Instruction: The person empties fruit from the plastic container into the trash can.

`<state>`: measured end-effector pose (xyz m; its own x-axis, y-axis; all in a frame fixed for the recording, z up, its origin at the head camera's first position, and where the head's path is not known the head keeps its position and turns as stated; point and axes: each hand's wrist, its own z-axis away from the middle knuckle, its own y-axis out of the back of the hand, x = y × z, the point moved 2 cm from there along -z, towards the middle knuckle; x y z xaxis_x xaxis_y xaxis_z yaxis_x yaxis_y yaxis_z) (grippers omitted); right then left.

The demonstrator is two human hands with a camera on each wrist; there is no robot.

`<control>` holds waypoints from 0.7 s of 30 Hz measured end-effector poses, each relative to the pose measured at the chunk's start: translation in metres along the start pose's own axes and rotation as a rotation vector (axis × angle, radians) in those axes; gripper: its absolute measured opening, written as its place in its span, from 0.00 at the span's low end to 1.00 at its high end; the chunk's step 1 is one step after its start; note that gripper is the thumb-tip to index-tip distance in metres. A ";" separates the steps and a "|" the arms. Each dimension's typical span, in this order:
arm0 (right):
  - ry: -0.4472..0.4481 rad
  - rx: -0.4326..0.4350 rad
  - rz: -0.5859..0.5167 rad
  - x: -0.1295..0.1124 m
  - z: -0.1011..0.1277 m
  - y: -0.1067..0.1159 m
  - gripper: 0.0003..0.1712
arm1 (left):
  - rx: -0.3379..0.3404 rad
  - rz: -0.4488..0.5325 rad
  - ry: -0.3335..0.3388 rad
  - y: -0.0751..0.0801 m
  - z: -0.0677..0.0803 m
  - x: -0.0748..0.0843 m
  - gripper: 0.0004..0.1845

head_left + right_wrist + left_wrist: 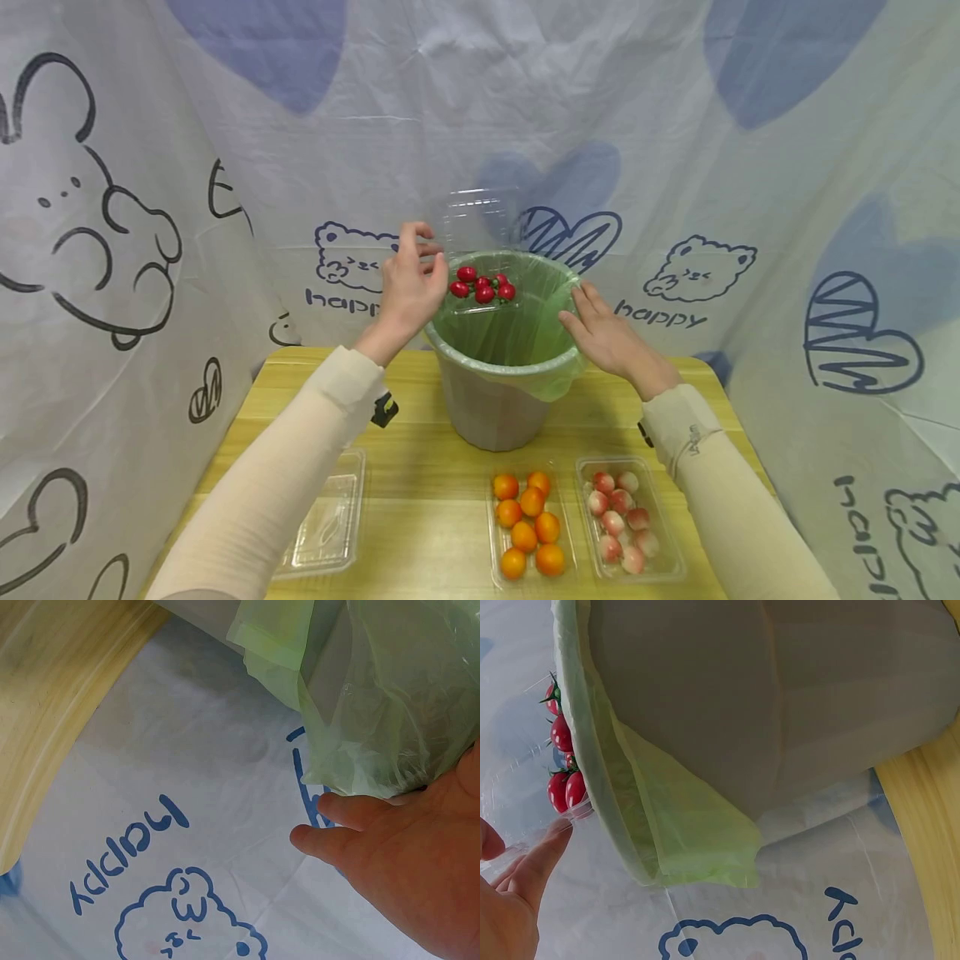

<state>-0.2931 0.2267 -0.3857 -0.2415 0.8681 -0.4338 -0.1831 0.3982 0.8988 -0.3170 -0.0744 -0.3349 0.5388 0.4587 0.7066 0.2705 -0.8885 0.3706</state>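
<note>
My left hand (412, 279) grips the left side of a clear plastic clamshell box (480, 223), its lid raised. Several cherry tomatoes (484, 294) with green stems sit in the box, which overlaps the far part of the bin's mouth in the head view. In the left wrist view the tomatoes (561, 733) show beside the bin's rim, thumb and fingers on the box's edge. A grey bin (495, 408) stands upright, lined with a green bag (536, 337). Against the bin's right rim rests my right hand (606, 333), fingers extended over the bag (367, 742).
On the wooden table (420, 500), nearer me, lie a clear box of orange fruits (523, 536) and another of red-and-white fruits (612, 522). A clear plastic box (326, 525) is partly behind my left forearm. Printed cloth (390, 150) hangs behind and at both sides.
</note>
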 end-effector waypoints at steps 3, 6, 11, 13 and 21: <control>-0.002 0.001 0.004 0.000 0.000 0.000 0.45 | 0.001 -0.006 -0.012 -0.001 0.000 0.000 0.15; 0.000 0.001 0.001 0.000 0.000 0.000 0.44 | 0.008 -0.009 -0.030 -0.001 0.001 0.001 0.15; -0.001 -0.001 -0.004 0.000 0.000 0.000 0.44 | 0.009 -0.013 -0.063 -0.001 0.001 0.001 0.14; 0.000 -0.001 -0.002 0.000 0.001 0.000 0.45 | 0.009 -0.014 -0.070 -0.001 0.001 0.001 0.13; 0.003 0.001 -0.001 -0.001 0.001 0.001 0.45 | 0.016 -0.003 -0.081 -0.001 0.001 0.001 0.13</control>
<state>-0.2925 0.2266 -0.3849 -0.2442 0.8666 -0.4352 -0.1826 0.3996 0.8983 -0.3162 -0.0729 -0.3358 0.6004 0.4598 0.6544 0.2845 -0.8875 0.3625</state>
